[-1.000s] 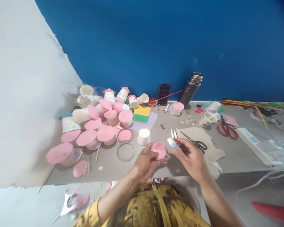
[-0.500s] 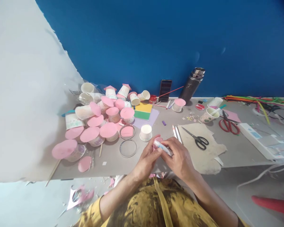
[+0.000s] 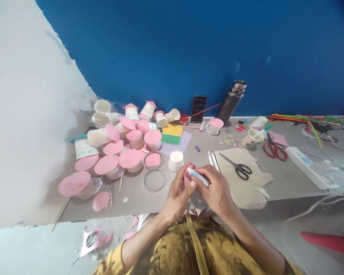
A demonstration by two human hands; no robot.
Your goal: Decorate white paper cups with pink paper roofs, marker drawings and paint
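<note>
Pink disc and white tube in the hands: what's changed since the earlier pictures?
The right hand has moved left, bringing the white tube to the pink disc, which the left hand has tilted more edge-on to the camera. Nothing was let go or newly picked up. The white cup and black-handled scissors stayed put.

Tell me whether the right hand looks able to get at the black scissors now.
Probably yes: the black scissors lie uncovered on the beige sheet, close to the right hand, with nothing standing between. It holds a white tube, though, so it would likely need to set that down first.
</note>
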